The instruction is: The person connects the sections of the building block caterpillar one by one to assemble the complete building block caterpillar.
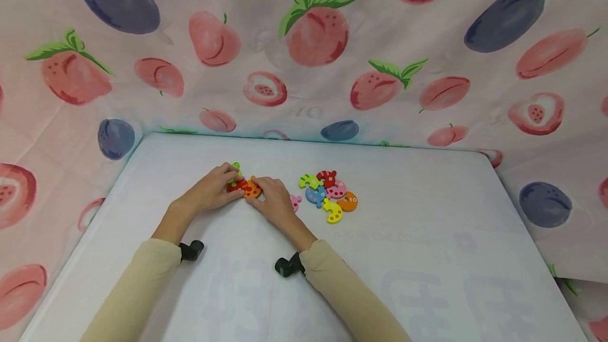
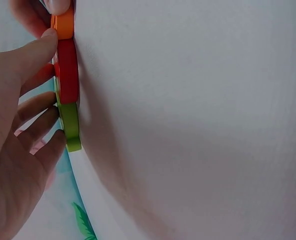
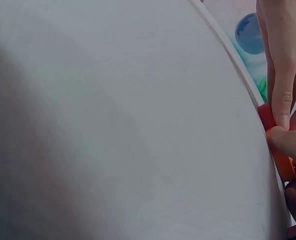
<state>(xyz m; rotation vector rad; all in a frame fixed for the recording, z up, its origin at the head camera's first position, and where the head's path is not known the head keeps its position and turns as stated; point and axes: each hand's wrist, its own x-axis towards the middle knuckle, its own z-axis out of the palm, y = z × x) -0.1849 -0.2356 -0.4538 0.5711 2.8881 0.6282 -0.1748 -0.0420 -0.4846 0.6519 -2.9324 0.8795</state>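
Observation:
My left hand (image 1: 210, 191) holds a red puzzle piece (image 2: 68, 72) between the thumb and fingers, on the left half of the table. A green piece (image 2: 71, 127) adjoins the red one, and the other left fingers touch it. At the opposite end of the red piece is an orange spotted piece (image 1: 253, 189), which my right hand (image 1: 275, 202) pinches. All three lie in a row against one another on the tabletop. The hands partly cover them, so I cannot tell whether their joints are fully locked.
Right of my hands lies a loose group of numbered pieces: a striped green one (image 1: 309, 181), a red one (image 1: 325, 178), a blue one (image 1: 314, 197), a yellow one (image 1: 334, 212) and an orange one (image 1: 349, 202) among them. A pink piece (image 1: 295, 201) is partly behind the right hand.

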